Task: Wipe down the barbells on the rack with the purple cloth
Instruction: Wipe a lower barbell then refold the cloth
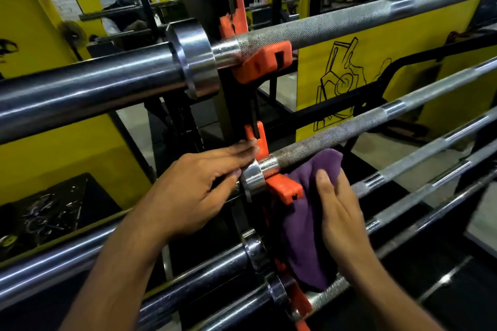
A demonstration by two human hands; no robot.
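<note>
I see the left hand (pixel 199 188) with fingers loosely extended, resting on the collar (pixel 252 183) of the second barbell (pixel 336 133), beside its orange rack hook (pixel 285 188). My right hand (pixel 338 212) presses flat, fingers straight, against the purple cloth (pixel 304 223), which hangs under that barbell's knurled shaft, just right of the hook.

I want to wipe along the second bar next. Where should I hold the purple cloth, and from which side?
Probably grip the cloth's upper fold, where it bunches just under the second bar, coming from below and in front with the right hand. The rest of the cloth hangs loose, and the orange hook crowds its left side.
</note>
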